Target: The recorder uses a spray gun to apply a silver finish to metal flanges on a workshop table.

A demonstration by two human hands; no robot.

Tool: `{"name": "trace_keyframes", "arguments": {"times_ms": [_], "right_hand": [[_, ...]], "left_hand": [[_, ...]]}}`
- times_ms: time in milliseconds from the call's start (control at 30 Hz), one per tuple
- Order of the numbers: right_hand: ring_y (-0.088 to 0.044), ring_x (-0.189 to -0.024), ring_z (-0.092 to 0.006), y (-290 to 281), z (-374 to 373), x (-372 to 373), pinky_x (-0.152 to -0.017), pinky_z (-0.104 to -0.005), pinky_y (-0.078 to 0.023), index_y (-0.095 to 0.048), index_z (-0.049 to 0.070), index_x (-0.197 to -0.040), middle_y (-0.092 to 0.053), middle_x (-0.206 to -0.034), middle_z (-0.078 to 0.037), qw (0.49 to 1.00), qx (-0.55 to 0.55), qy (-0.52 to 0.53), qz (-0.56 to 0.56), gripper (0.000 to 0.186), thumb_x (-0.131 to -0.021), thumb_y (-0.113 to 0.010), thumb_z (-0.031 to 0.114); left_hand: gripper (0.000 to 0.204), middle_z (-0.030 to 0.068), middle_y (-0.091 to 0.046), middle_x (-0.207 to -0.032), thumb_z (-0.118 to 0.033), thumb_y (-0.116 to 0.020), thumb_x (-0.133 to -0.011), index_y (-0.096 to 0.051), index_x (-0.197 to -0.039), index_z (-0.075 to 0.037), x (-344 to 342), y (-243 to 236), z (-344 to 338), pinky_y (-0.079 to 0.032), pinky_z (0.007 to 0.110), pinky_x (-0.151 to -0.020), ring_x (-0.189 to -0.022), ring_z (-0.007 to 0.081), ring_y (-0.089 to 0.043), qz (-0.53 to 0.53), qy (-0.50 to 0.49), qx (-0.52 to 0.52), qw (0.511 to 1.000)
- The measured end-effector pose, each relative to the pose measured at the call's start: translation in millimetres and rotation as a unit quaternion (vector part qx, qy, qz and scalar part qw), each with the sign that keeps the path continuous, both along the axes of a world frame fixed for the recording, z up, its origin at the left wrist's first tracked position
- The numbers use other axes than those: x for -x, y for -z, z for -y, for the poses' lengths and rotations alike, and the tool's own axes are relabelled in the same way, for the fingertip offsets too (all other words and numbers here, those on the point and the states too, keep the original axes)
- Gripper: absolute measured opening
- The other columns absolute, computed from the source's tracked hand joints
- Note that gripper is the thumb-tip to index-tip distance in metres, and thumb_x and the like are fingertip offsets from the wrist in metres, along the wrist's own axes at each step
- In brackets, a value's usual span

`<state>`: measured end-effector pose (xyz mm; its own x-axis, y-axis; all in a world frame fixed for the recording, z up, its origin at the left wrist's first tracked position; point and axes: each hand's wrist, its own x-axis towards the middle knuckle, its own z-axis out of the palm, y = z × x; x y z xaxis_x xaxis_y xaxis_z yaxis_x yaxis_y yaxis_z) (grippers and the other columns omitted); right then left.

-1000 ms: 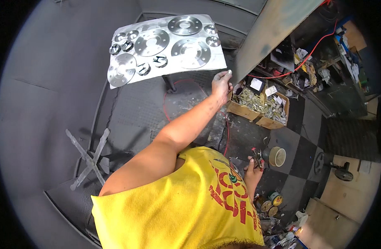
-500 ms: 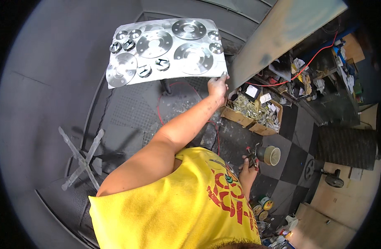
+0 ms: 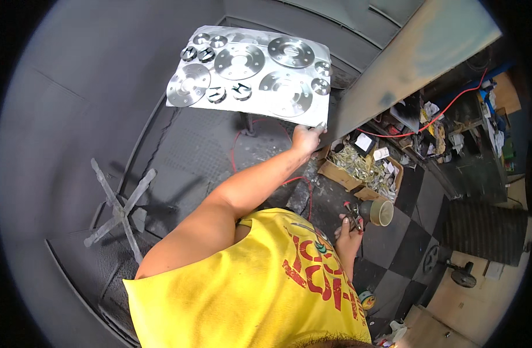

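- Gripping the lower right edge of a silver board (image 3: 260, 110), the left hand (image 3: 305, 138) had its fingers closed on that rim, the arm stretched out from the yellow shirt (image 3: 248, 290).
- The board was held up above the dark chequer-plate floor (image 3: 202, 156), tilted towards the camera.
- On the board lay several round metal discs: a large disc (image 3: 239, 61) near its middle, another large disc (image 3: 291, 51) towards its upper right, a third (image 3: 188, 84) at its left edge, and a fourth (image 3: 286, 93) just above the gripping hand.
- Small rings and dark emblem-shaped pieces (image 3: 229, 91) sat along the board's lower edge and in its upper left corner.
- Well below and to the right of the board, the right hand (image 3: 348, 229) hung at the person's side, its fingers curled around a small tool with red handles (image 3: 353, 216); the exact kind could not be told.
- A roll of tape (image 3: 381, 212) lay just beside that hand.
- A cardboard box of scrap metal pieces (image 3: 364, 168) stood below and to the right of the board.
- A cross-shaped metal stand (image 3: 120, 209) stood well below and to the left of the board.
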<state>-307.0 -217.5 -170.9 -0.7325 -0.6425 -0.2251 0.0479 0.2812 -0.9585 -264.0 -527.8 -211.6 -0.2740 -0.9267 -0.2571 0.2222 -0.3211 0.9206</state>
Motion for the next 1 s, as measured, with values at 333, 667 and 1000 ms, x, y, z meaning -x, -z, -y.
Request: {"name": "trace_keyframes", "arguments": {"times_ms": [333, 667, 1000], "right_hand": [[-0.052, -0.054, -0.0069, 2, 26, 10, -0.048, -0.0239, -0.038, -0.06, 0.003, -0.109, -0.059, -0.071, -0.001, 0.997, 0.011, -0.069, -0.019, 0.016, -0.103, -0.056, 0.017], [-0.053, -0.058, -0.0057, -45, 49, 36, -0.051, -0.0223, -0.041, -0.06, 0.002, -0.116, -0.068, -0.09, -0.003, 0.989, 0.045, -0.137, -0.026, 0.019, -0.104, -0.054, 0.015], [-0.053, -0.065, -0.0055, -111, 50, 86, -0.057, -0.0219, -0.043, -0.058, 0.003, -0.122, -0.071, -0.104, -0.004, 0.978, 0.052, -0.189, -0.067, 0.022, -0.103, -0.057, 0.015]], "left_hand": [[0.016, 0.0027, -0.071, -0.085, -0.019, -0.069, -0.097, -0.07, -0.1, -0.004, -72, -19, -16, -0.042, 0.023, -0.05, -0.057, 0.006, -0.05, 0.06, 0.106, -0.021, 0.992], [0.016, 0.0088, -0.072, -0.085, -0.014, -0.067, -0.097, -0.067, -0.099, 0.002, -149, -28, -16, -0.044, 0.023, -0.049, -0.058, 0.0087, -0.056, 0.06, 0.18, -0.102, 0.976], [0.011, 0.002, -0.072, -0.081, -0.017, -0.071, -0.094, -0.07, -0.097, -0.007, -225, -54, -6, -0.048, 0.022, -0.057, -0.063, 0.006, -0.062, 0.188, 0.232, -0.134, 0.945]]}}
